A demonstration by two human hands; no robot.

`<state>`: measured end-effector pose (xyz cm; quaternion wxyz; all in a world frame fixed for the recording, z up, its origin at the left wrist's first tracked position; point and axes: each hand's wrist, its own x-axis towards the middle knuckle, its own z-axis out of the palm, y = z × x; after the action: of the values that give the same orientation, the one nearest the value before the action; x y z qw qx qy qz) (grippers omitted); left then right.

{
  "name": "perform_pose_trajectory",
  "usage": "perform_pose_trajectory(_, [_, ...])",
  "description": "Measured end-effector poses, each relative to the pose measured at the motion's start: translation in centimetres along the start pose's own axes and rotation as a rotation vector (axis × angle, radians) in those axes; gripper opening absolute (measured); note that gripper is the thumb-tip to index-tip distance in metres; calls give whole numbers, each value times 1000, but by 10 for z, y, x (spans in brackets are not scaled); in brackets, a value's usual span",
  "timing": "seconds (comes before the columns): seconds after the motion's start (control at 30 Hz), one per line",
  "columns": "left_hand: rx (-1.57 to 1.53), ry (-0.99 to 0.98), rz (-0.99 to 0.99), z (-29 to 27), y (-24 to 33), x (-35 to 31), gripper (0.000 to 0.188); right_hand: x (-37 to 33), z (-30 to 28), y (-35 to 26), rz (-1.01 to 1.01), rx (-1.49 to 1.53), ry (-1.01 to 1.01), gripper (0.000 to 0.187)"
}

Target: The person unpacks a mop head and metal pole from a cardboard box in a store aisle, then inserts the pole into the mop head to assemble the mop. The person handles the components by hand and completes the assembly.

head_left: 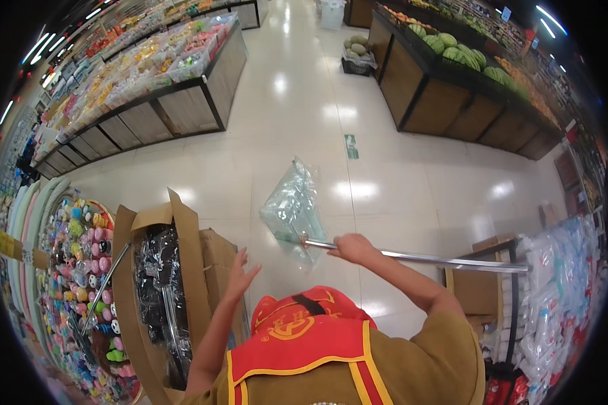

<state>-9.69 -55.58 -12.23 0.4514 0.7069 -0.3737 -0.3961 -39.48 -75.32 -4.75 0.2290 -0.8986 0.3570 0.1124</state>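
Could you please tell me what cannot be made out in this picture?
Head view: palm of the right hand, hidden by its back as it grips the metal pole.
Head view: part of the second carton, hidden by the left forearm.
Head view: exact shapes of dark items in the open carton, obscured by glare on clear wrapping.

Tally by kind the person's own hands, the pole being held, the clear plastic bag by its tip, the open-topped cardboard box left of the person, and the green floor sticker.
Hands: 2 (left hand, right hand)
Metal pole: 1
Clear plastic bag: 1
Open-topped cardboard box: 1
Green floor sticker: 1
Total: 6
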Motion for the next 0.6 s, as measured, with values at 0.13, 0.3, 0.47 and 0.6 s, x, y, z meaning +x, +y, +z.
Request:
perform_pose_trajectory(0.13, [110,-174,130,22,87,-6,78,32,26,-1,58,-81,-44,28])
perform_pose_trajectory(0.3, [275,-400,448,76,144,10,78,76,87,-18,-137,-199,13,24])
perform_pose_trajectory(0.47, [376,-604,690,148,184,19,78,74,93,-57,-129,-110,-71,24])
perform_pose_trajectory(0.6, [115,-796,640,194,168,30,63,63,109,-67,-240,-125,-82,25])
